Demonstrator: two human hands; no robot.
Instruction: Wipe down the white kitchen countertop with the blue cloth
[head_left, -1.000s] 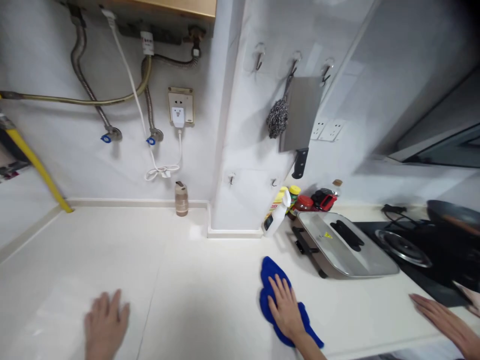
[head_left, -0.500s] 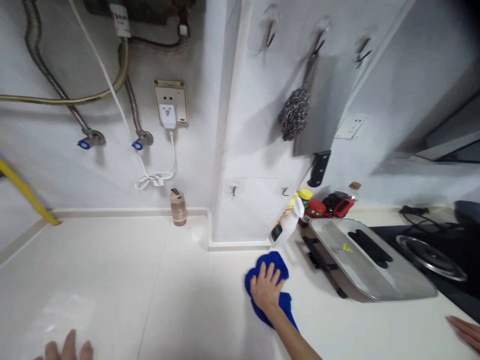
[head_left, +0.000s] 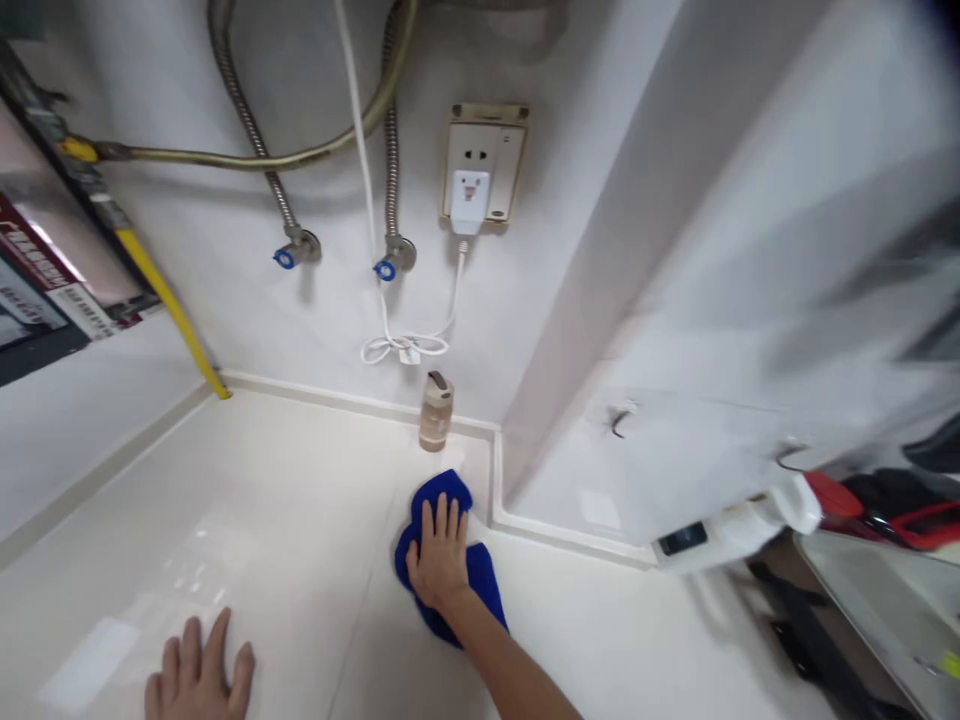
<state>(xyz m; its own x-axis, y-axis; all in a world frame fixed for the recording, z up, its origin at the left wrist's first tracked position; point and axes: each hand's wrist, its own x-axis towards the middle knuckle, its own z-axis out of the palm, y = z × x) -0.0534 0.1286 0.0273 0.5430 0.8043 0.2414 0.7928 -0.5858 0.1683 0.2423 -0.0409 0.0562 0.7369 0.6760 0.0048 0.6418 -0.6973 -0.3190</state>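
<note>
My right hand (head_left: 439,560) is laid flat on a blue cloth (head_left: 487,585), pressing it against the white countertop (head_left: 277,480). Its fingers are stretched out and slightly apart, and parts of the cloth show around the palm. Just beyond the cloth, a beige bottle (head_left: 436,415) with a brown strap stands against the back wall. My left hand (head_left: 199,670) is at the lower left over the countertop, its fingers spread and nothing in it.
A white spray bottle (head_left: 739,530) stands at right beside a lidded electric pan (head_left: 870,600). A wall corner (head_left: 499,480) juts out right of the cloth. Behind are a plugged socket (head_left: 486,165), a white cable (head_left: 405,345), valves (head_left: 386,268) and a yellow pipe (head_left: 176,315).
My right hand and the cloth have moved left along the counter, close to the beige bottle. The view has swung left. More of my left hand shows; fingers at the right edge are gone from view.
</note>
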